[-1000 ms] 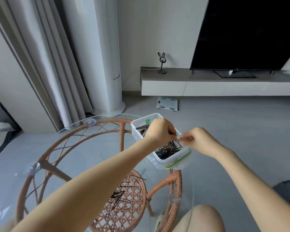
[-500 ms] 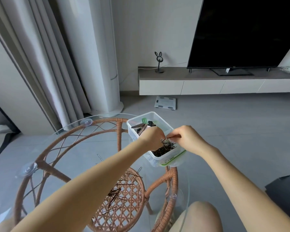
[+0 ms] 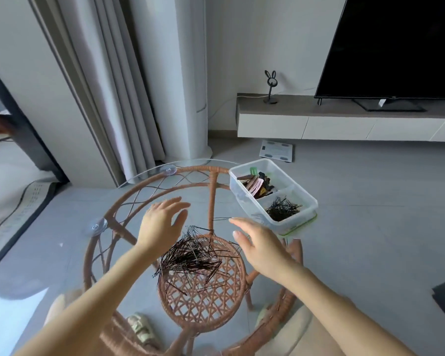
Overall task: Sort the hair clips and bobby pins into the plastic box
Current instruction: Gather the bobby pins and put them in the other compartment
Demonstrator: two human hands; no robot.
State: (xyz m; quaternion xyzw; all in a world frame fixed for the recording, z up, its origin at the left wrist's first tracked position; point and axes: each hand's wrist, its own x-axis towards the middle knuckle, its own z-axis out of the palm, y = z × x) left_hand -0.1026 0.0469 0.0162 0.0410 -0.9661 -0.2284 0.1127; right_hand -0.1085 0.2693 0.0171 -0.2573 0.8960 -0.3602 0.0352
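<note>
A clear plastic box (image 3: 244, 204) with two compartments stands at the right edge of the round glass table (image 3: 70, 227). Its far compartment holds coloured hair clips (image 3: 257, 185); its near one holds black bobby pins (image 3: 283, 209). A loose pile of bobby pins (image 3: 193, 255) lies on the glass in the middle. My left hand (image 3: 162, 222) hovers open just left of the pile, fingers spread. To the pile's right my right hand (image 3: 257, 242) is open too, fingers straight. Both hands hold nothing. One stray pin (image 3: 221, 219) lies between the hands and the box.
Under the glass is a rattan frame (image 3: 211, 191) with a woven lower shelf (image 3: 203, 296). On the floor beyond the table lies a bathroom scale (image 3: 276, 150). A white TV cabinet (image 3: 344, 124) with a TV (image 3: 396, 47) stands at the back right, curtains (image 3: 108, 86) at the left.
Both hands have left the box's bobby pin compartment and come back toward me over the loose pile, now open and empty. The view has tilted down.
</note>
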